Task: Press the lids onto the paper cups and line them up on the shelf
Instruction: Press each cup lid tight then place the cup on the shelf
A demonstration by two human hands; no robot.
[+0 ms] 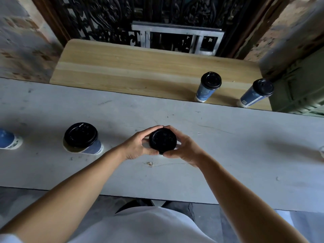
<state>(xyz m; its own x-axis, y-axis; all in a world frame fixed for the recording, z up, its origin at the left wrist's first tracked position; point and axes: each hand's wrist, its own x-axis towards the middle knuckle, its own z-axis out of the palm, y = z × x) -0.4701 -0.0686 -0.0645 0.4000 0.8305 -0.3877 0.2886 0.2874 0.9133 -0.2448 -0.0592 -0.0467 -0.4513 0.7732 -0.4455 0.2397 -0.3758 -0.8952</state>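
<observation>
Left hand (135, 146) and right hand (185, 149) clamp opposite sides of the round black plastic lid (162, 141), fingers curled at its rim, apparently seating it on a cup hidden beneath, mid grey table (228, 155), forearms converging, with two lidded blue paper cups (208, 86) lined up on the pale wooden shelf (131, 71) beyond.

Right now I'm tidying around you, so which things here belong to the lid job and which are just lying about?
Job: lid held by left hand and right hand; lidded cup on the table; cup at the left edge; two lidded cups on the shelf.
Lying about: metal frame; carved screen; clear thing at right edge, unidentifiable.
</observation>
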